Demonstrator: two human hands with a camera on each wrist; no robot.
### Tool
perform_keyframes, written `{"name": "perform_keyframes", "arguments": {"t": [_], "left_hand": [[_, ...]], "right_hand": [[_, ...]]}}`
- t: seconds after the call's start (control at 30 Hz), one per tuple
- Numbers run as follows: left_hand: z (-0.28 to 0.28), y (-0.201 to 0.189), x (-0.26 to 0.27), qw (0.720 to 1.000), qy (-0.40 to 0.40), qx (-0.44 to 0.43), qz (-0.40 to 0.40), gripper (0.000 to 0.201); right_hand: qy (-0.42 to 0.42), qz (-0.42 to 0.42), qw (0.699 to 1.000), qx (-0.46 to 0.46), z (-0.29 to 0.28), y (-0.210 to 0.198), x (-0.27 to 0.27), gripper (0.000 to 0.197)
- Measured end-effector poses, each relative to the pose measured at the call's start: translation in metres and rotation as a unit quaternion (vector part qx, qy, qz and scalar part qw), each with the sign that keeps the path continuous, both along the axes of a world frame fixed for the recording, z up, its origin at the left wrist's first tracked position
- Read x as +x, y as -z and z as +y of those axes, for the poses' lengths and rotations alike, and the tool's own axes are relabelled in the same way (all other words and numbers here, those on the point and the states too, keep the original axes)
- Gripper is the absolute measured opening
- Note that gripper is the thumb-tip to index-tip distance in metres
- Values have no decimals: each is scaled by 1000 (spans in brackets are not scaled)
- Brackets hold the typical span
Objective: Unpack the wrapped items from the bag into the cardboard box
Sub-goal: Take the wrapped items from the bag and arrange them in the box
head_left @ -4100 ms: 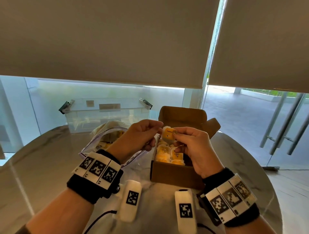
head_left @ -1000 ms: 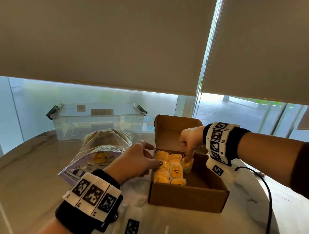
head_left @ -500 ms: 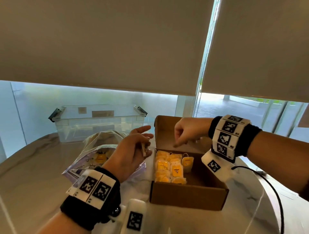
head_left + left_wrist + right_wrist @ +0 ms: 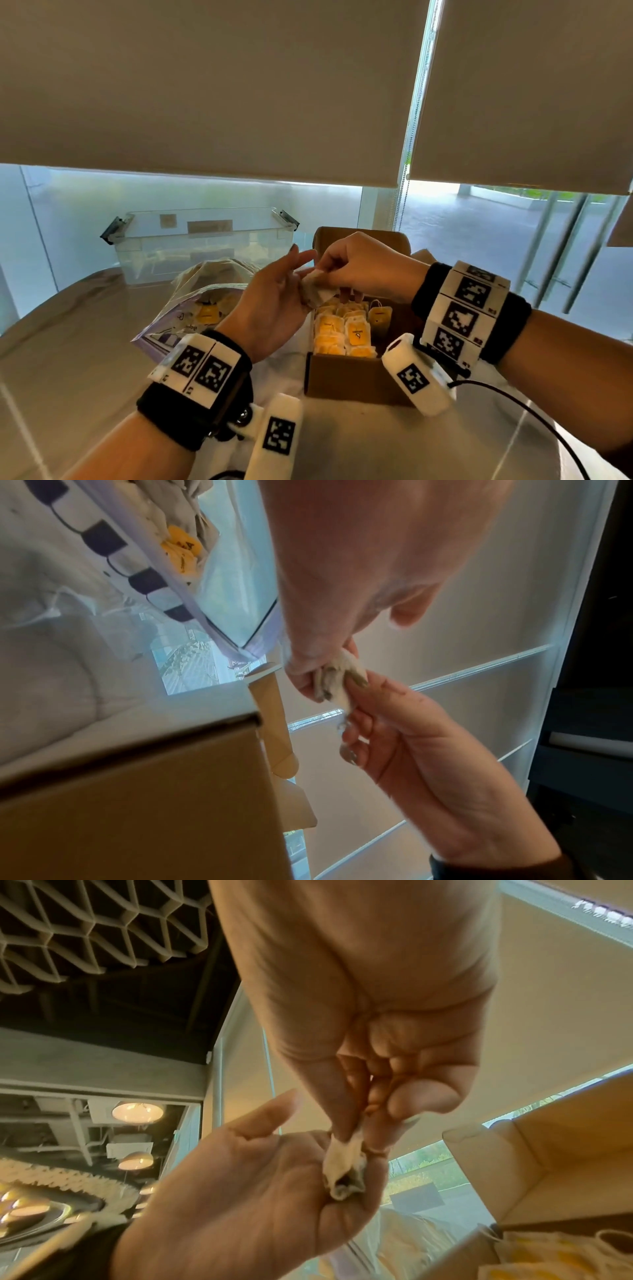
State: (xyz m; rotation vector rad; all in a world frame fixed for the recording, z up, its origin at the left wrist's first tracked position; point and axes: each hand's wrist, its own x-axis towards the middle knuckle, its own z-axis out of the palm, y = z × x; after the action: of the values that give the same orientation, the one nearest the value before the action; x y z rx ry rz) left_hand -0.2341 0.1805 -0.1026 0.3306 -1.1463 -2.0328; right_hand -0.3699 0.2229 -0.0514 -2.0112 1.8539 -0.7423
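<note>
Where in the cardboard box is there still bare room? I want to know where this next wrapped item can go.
The cardboard box has bare floor on its right side, between the upright packet and the right wall. The left side is crowded with yellow packets. Both hands, left hand and right hand, hold the wrapped item above the box's left edge.

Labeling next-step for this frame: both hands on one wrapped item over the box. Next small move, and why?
Probably: left hand lets go so the right hand can lower the wrapped item into the cardboard box. Both pinch it just above the box, whose right side beside the packed rows looks free.
</note>
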Motion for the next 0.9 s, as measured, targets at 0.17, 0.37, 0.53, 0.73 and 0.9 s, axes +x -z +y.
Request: {"name": "perform_keyframes", "arguments": {"t": [0.17,0.37,0.53,0.73,0.9], "left_hand": [[-8,5,-2,995,-17,-12,-93,42],[-9,9,-3,994,30,26,-99,57],[-9,8,-2,998,47,17,-41,38],[-8,8,-1,998,5,-44,-46,37],[-3,8,-3,987,-33,-122,-96,28]], "right_hand": [[6,-49,999,0,5,-6,-9,15],[-3,-68,997,-42,10,-10,-9,12],[-26,-67,996,-50,12,-13,-8,20],[-3,-114,993,10,13,-15,-10,26],[20,-109,993,49,13,-16,-10,32]]}}
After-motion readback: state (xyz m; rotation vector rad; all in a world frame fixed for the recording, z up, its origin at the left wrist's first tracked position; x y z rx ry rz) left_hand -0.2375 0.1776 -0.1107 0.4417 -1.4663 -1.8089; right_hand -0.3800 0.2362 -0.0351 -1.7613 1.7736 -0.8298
